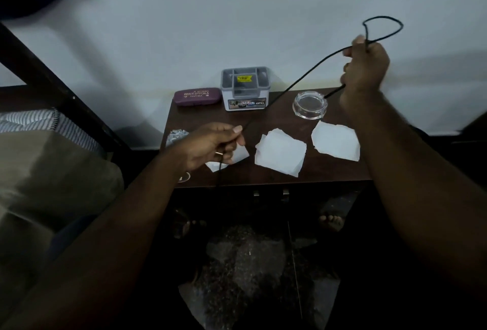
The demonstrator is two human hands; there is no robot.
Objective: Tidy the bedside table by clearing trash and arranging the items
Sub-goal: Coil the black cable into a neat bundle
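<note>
So the black cable (297, 82) is thin and stretched in the air above the dark wood worktop (263, 174), with a loop sticking up past the right hand (365, 74). Purple glasses case (197, 96) at the back reads "PRINCE OPTICALS", and the grey organizer box (245, 88) beside it has an "OPEL" label plus a yellow sticker too blurry to read. Right hand is fisted around the cable up high; left hand (210, 146) pinches it between thumb and fingers, low over torn white paper pieces (280, 151). A clear glass ashtray (310, 105) and crumpled foil (177, 135) sit there too.
</note>
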